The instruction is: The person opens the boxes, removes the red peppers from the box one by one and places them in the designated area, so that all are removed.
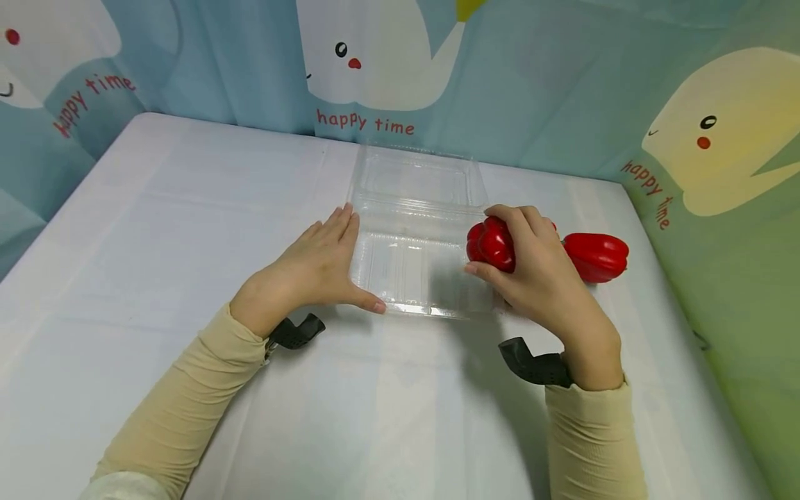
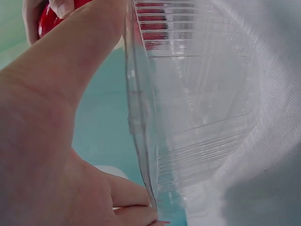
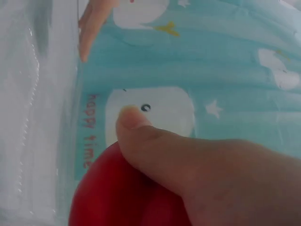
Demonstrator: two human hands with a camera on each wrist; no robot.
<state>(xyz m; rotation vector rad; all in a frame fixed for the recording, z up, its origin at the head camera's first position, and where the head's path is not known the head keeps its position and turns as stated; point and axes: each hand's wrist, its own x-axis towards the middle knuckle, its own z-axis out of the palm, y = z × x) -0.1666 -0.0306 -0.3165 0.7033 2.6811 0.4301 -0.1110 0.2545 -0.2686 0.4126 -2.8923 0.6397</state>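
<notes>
A clear plastic clamshell box (image 1: 400,274) lies unfolded on the table, its lid (image 1: 415,177) hinged back toward the curtain. Against the box's left side rests my left hand (image 1: 309,267), fingers fairly straight and thumb spread along the front rim. In the left wrist view, fingertips touch the edge of the box (image 2: 207,89). My right hand (image 1: 540,274) grips a red bell pepper (image 1: 490,244) over the right end of the box. The thumb lies across the pepper (image 3: 117,193) in the right wrist view; its far side is hidden.
Another red bell pepper (image 1: 596,257) lies on its side right of the box. A bit of red shows behind my right knuckles, mostly hidden. The white-covered table (image 1: 187,201) meets a printed curtain (image 1: 537,90) at the back and right.
</notes>
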